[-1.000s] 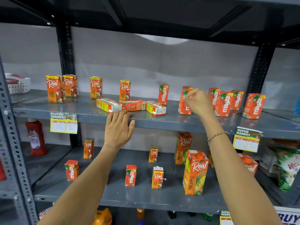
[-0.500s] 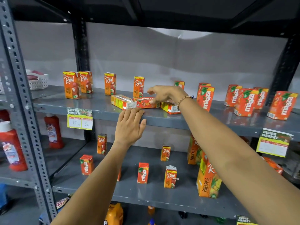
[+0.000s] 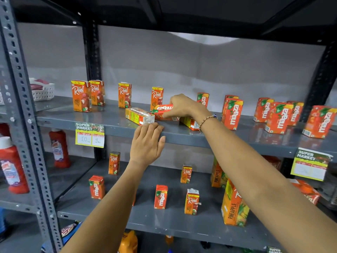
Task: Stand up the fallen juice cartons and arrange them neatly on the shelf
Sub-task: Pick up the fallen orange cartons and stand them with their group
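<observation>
Three small juice cartons lie on their sides on the grey upper shelf [image 3: 228, 136]. My right hand [image 3: 184, 107] grips the middle fallen Maaza carton [image 3: 164, 110], fingers over its top and thumb under its front. A fallen yellow-sided carton [image 3: 139, 115] lies just left of it. Another fallen carton [image 3: 189, 123] lies partly hidden under my right wrist. My left hand [image 3: 148, 143] rests flat against the shelf's front edge, holding nothing. Upright Real cartons [image 3: 81, 95] stand to the left and upright Maaza cartons [image 3: 232, 114] to the right.
On the lower shelf [image 3: 127, 216] stand several small cartons and two tall pineapple cartons [image 3: 234, 207]. Price tags [image 3: 89, 135] hang on the shelf edge. Red bottles [image 3: 11, 165] stand in the left bay, a white basket [image 3: 42, 91] above them. A perforated steel upright [image 3: 27, 125] rises at left.
My right hand swung left from the standing Maaza cartons to the fallen ones and closed on the middle carton. The camera view shifted left. My left hand stayed on the shelf edge.
</observation>
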`<act>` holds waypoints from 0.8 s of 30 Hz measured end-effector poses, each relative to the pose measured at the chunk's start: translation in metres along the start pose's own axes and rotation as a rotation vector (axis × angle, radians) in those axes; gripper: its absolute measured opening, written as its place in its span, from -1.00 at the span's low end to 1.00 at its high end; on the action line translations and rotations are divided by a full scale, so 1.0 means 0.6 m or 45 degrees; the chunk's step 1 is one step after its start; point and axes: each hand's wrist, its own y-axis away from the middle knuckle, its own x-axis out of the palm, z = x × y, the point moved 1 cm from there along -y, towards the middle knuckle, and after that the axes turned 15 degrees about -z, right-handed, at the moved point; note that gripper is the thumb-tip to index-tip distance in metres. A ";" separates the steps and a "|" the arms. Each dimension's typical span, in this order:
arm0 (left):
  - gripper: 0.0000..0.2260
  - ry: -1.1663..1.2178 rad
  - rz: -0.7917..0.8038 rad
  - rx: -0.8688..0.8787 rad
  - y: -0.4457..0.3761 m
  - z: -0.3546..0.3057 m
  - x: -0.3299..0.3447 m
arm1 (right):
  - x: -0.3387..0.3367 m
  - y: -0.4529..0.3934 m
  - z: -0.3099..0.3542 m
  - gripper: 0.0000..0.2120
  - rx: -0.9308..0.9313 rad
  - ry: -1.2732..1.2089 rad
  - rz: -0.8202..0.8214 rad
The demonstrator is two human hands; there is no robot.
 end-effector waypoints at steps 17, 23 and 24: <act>-0.52 0.036 0.134 -0.102 -0.001 -0.007 -0.017 | -0.054 0.144 -0.032 -0.82 0.990 -2.132 -0.346; -0.54 0.053 0.163 -0.136 -0.002 -0.011 -0.021 | -0.092 0.179 -0.003 -0.54 0.987 -2.147 -0.388; -0.54 0.055 0.160 -0.138 -0.001 -0.011 -0.022 | -0.103 0.184 0.005 -0.45 0.979 -2.189 -0.373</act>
